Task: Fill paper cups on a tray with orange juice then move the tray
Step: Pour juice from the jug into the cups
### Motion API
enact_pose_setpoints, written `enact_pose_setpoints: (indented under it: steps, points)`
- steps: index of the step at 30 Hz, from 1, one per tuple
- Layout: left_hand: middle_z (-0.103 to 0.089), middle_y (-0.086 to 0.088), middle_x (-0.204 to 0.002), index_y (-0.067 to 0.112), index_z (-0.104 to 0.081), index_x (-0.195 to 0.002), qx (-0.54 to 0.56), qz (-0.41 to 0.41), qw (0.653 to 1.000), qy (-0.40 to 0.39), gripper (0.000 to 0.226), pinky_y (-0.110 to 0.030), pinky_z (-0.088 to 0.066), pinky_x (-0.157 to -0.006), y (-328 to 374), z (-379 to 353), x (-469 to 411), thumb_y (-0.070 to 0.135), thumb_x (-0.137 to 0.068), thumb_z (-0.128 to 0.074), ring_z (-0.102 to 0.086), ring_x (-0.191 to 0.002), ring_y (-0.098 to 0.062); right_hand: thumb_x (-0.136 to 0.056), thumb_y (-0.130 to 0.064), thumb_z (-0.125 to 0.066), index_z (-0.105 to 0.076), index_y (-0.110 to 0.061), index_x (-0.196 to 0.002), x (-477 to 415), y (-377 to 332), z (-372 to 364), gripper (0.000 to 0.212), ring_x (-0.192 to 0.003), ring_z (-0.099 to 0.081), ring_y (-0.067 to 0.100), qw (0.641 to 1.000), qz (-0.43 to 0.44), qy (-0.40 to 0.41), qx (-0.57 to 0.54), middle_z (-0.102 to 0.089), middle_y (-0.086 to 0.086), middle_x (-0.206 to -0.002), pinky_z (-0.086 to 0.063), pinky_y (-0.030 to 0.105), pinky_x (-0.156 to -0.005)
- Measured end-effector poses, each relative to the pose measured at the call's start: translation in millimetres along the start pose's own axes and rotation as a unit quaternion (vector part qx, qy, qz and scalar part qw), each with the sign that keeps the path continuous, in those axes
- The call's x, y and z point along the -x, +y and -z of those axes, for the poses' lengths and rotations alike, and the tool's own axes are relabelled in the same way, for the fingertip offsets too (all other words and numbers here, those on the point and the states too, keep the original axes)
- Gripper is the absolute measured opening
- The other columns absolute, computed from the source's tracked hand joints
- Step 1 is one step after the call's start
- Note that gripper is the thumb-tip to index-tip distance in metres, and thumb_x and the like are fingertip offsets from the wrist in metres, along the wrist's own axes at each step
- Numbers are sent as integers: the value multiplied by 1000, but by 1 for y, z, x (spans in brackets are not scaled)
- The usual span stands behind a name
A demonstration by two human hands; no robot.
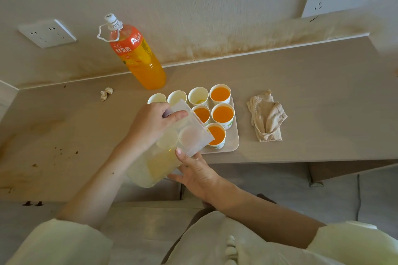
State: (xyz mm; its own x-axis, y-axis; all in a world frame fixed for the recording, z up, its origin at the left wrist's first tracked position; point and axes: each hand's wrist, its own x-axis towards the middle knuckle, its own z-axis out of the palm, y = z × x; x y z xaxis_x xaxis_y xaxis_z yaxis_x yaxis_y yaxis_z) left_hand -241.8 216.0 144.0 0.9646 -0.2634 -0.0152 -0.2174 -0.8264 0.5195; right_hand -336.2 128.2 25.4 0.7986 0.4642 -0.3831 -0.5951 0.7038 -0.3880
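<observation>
Translucent jug (172,146), probably light and slippery, tilted over paper cups (223,114) on the tray (233,142) at the table (301,92) edge: left hand (150,122) grip clamped near its rim, right hand (196,172) flat, supporting the base.

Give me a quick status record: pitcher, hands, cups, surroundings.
pitcher: clear, tilted over tray, some juice inside
left hand: grips pitcher near rim
right hand: supports it from below
full cups: four visible, right side
unfilled cups: three, back row
bottle: upright, capped, back left of tray
cloth: right of tray
</observation>
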Motion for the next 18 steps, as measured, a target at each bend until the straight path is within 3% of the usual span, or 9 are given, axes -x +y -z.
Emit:
enact_pose_setpoints:
  steps: [18]
  points:
    - [-29, 2, -52, 16, -27, -53, -66, 3, 998, -12, 57, -32, -23, -52, 23, -6, -3, 44, -84, -67, -29, -51, -17, -51, -42, -94, -42, -29, -140, 7, -4, 7, 104, -128, -51, 31, 999, -16, -16, -44, -55, 6, -137, -41, 61, -103]
